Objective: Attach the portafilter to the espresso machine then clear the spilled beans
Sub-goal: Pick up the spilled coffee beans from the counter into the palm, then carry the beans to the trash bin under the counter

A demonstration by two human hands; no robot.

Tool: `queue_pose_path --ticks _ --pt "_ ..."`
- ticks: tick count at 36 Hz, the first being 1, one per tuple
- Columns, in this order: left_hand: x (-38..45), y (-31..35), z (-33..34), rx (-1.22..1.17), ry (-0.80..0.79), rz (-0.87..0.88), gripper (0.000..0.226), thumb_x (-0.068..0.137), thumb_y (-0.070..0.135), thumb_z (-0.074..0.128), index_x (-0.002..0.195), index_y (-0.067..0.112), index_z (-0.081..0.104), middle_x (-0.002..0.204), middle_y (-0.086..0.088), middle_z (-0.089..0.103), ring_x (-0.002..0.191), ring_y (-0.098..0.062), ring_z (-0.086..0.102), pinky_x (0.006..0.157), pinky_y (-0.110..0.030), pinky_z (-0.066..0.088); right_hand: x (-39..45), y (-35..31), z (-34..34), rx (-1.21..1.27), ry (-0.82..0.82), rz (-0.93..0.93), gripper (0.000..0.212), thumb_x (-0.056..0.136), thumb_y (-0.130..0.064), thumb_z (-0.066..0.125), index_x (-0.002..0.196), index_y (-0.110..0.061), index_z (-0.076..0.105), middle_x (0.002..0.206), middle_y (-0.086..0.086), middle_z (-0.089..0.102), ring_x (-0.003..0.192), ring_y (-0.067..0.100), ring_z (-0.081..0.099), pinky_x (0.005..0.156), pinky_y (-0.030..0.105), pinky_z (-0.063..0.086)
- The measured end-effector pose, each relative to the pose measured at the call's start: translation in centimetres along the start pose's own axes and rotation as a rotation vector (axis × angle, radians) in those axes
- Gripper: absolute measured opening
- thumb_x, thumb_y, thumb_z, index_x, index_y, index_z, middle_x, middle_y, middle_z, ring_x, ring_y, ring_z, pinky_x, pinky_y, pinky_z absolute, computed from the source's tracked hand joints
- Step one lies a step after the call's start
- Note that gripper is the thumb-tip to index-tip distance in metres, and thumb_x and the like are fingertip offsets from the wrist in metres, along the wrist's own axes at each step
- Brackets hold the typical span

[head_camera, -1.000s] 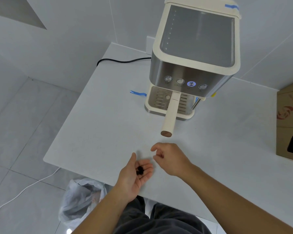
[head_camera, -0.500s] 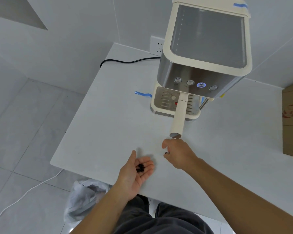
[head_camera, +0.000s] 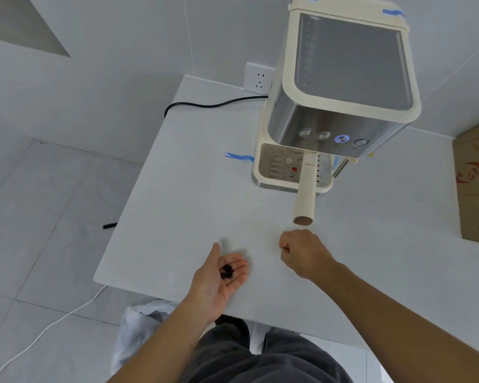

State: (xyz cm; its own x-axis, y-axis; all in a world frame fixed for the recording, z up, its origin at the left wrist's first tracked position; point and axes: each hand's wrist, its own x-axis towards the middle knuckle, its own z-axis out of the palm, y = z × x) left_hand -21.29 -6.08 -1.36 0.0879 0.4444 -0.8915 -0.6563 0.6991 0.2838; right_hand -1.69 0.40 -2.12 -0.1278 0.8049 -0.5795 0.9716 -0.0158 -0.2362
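**Beans cupped, portafilter locked in**

Since a moment ago, right hand [head_camera: 302, 252] drawn into a closed fist just below the handle's brown end — whether anything sits inside it, impossible to tell. Left hand [head_camera: 223, 275] palm-up and spread above the table [head_camera: 177, 211], cradling a few dark beans [head_camera: 227, 271]. Portafilter [head_camera: 306, 189] seated in the espresso machine [head_camera: 340, 87], cream handle pointing toward the person. One blue-lit button on the steel front. White plastic bag [head_camera: 141, 327] on the floor below the table's near edge.
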Motion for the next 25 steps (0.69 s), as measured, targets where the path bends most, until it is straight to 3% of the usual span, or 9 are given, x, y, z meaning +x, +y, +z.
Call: queue_pose_path --ticks 5,13,19,25 --pt "-0.1 0.2 -0.7 0.036 -0.002 0.005 0.058 0.096 0.048 0.047 0.102 -0.006 0.068 0.083 -0.017 0.069 0.076 -0.024 0.069 0.071 -0.034 0.059 -0.7 -0.2 0.1 0.011 0.047 0.018 0.020 0.087 -0.009 0.043 0.088 -0.006 0.063 0.086 0.010 0.066 0.062 0.019 0.053 0.059 0.036 0.053" --pt "-0.5 0.0 -1.5 0.062 -0.011 0.006 0.058 0.095 0.048 0.048 0.101 -0.005 0.069 0.079 -0.015 0.069 0.074 -0.023 0.069 0.069 -0.033 0.059 -2.0 -0.1 0.7 0.097 0.116 0.035 0.022 0.090 -0.011 0.044 0.093 -0.009 0.066 0.093 0.005 0.065 0.079 0.024 0.063 0.067 0.035 0.055" --pt "-1.1 -0.6 -2.2 0.081 0.010 0.023 0.051 0.095 0.046 0.051 0.093 -0.002 0.070 0.072 -0.011 0.066 0.065 -0.019 0.059 0.058 -0.026 0.057 -3.3 0.4 0.9 0.282 0.128 0.059 0.020 0.089 -0.011 0.052 0.096 -0.013 0.071 0.098 0.001 0.065 0.086 0.020 0.063 0.073 0.033 0.058" --pt "-1.7 -2.1 -2.7 0.036 0.043 0.067 0.051 0.095 0.046 0.052 0.090 -0.002 0.070 0.070 -0.010 0.065 0.062 -0.018 0.057 0.056 -0.026 0.056 -4.5 0.7 0.8 0.506 0.099 0.055 0.016 0.087 -0.007 0.059 0.088 -0.019 0.070 0.087 -0.005 0.064 0.073 0.013 0.062 0.056 0.021 0.050"
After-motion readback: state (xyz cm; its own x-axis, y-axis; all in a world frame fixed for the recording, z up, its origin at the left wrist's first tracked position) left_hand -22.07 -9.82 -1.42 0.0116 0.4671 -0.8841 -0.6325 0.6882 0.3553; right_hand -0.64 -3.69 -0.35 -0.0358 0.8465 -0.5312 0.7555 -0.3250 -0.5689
